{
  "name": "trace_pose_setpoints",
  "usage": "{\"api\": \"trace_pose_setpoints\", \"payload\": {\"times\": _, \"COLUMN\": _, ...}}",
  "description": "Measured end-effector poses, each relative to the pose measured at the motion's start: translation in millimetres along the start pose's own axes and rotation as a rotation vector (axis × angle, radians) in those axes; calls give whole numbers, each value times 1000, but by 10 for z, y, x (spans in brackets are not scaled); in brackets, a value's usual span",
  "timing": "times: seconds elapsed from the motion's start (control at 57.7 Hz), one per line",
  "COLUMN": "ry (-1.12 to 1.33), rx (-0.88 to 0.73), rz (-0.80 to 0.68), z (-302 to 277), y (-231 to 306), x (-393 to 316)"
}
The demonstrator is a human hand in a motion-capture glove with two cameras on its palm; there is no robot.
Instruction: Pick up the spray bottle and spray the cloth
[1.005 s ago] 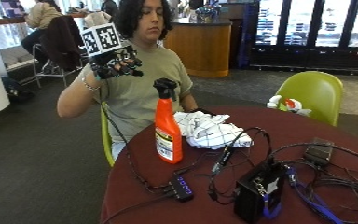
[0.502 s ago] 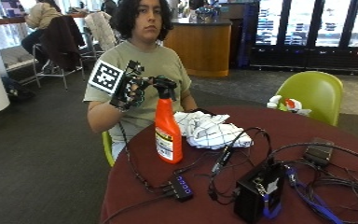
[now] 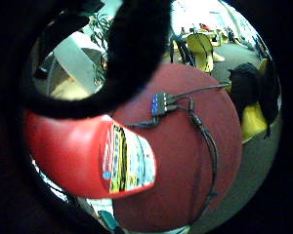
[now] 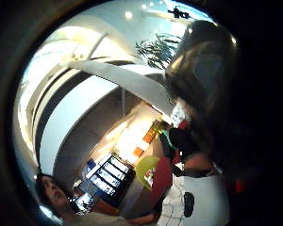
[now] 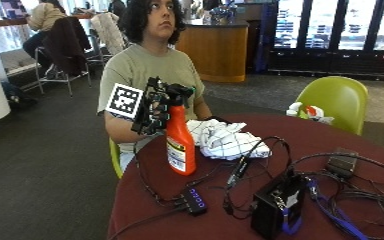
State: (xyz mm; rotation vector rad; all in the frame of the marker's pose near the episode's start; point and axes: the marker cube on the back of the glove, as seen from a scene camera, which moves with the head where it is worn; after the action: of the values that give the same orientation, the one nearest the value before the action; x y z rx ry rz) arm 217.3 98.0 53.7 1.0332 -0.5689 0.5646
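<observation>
On the round dark red table [image 5: 352, 150] one orange spray bottle [image 5: 180, 142] stands upright beside one white checked cloth [image 5: 226, 140]. The right hand [image 5: 153, 106] holds the bottle's black neck. Only the little finger side view shows its label [image 3: 129, 161].

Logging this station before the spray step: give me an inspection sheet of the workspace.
Surface: round dark red table.
Job's things: orange spray bottle upright near the table's edge; white checked cloth crumpled behind it.
Clutter: black box, USB hub.
Grippers: gloved right hand at the bottle's head; whether it grips cannot be told.
Cables: black and blue, tangled across the table.
Surroundings: green chair, wooden counter, dark coolers.
</observation>
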Motion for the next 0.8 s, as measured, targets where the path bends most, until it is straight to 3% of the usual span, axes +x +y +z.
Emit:
{"api": "trace_pose_setpoints", "payload": {"times": 0.173, "ry": 5, "rx": 61, "rz": -47, "z": 146, "y": -147, "x": 72}}
{"api": "trace_pose_setpoints", "payload": {"times": 0.277, "ry": -18, "rx": 58, "rz": 1, "z": 265, "y": -275, "x": 117}}
{"api": "trace_pose_setpoints", "payload": {"times": 0.399, "ry": -91, "rx": -68, "rz": 232, "z": 434, "y": -434, "x": 217}}
{"api": "trace_pose_setpoints", "payload": {"times": 0.485, "ry": -285, "rx": -298, "rz": 364, "z": 445, "y": -347, "x": 224}}
{"api": "trace_pose_setpoints", "payload": {"times": 0.537, "ry": -369, "rx": -324, "rz": 417, "z": 400, "y": -347, "x": 188}}
{"api": "trace_pose_setpoints", "payload": {"times": 0.658, "ry": -416, "rx": -167, "rz": 328, "z": 65, "y": -387, "x": -36}}
{"api": "trace_pose_setpoints", "payload": {"times": 0.728, "ry": -411, "rx": -210, "rz": 207, "z": -123, "y": -487, "x": -316}}
{"api": "trace_pose_setpoints", "payload": {"times": 0.797, "ry": -338, "rx": -403, "rz": 243, "z": -284, "y": -522, "x": -701}}
